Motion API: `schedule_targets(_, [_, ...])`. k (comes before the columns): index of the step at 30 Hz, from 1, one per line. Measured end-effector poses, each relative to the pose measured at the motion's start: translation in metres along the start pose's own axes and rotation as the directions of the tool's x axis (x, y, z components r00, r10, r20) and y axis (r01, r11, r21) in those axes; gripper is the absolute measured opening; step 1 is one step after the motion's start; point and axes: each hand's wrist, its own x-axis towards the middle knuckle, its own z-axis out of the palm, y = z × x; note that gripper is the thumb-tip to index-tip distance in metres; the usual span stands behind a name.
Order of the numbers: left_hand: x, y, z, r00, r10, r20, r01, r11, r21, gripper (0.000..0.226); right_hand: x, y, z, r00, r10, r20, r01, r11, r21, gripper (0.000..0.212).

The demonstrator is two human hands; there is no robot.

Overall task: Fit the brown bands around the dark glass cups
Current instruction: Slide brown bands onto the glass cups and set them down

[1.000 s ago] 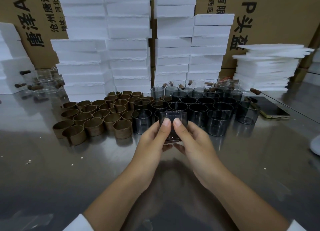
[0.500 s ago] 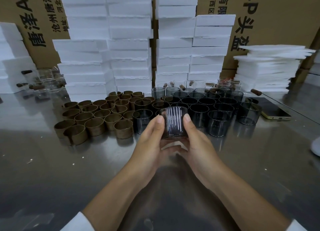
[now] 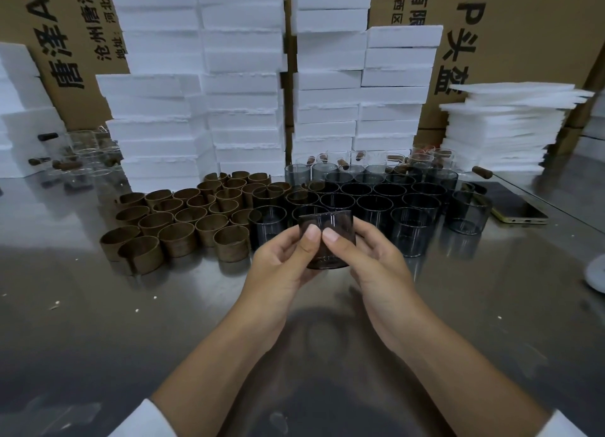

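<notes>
Both hands are on one dark smoked-glass cup [image 3: 330,227], held just above the shiny steel counter [image 3: 98,322], in front of the block of dark glass cups [image 3: 376,204]. The left hand [image 3: 281,260] and right hand [image 3: 370,256] each curl round it, thumbs touching side by side on the near wall. The wall looks brownish, but I can't tell if a band is already on it. The loose brown curled bands [image 3: 183,227] stand just left of the cups.

To do it well: keep the cup upright and press evenly with both thumbs. Seat the band square to the rim and don't squeeze the glass.

Versus half a second ago: the thumbs were apart on opposite sides, now they meet in the middle. The bright streaks on the wall are mostly gone. The cup is in much the same spot, and the stock on the counter is unchanged.
</notes>
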Motion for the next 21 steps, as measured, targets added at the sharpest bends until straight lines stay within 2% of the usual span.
schedule_targets(8, [0.0009,0.0033,0.0014,0.999,-0.032,0.008,0.032,0.998,-0.060,0.041,0.0026,0.0011,-0.0034,0.996,0.038,-0.079,-0.041,0.999,-0.029,0.054])
schedule_targets(12, [0.0001,0.0037,0.0033,1.000,-0.029,0.009,0.029,0.998,-0.050,0.042,0.0024,0.0022,-0.0025,0.997,0.027,-0.074,-0.029,0.999,-0.036,0.047])
schedule_targets(16, [0.0000,0.0039,0.0032,0.997,-0.019,-0.080,0.016,0.999,-0.034,0.053,-0.0004,0.0009,0.0002,0.997,-0.023,-0.071,0.021,0.999,-0.029,0.039])
schedule_targets(18, [-0.0002,0.0031,0.0015,0.994,-0.018,-0.108,0.014,0.999,-0.039,0.058,-0.0004,0.0001,0.0005,0.994,-0.055,-0.098,0.052,0.998,-0.032,0.043])
schedule_targets(21, [-0.0009,0.0030,0.0022,0.998,-0.029,-0.050,0.027,0.999,-0.032,0.050,0.0014,0.0008,-0.0003,0.988,-0.082,-0.134,0.078,0.996,-0.030,0.063])
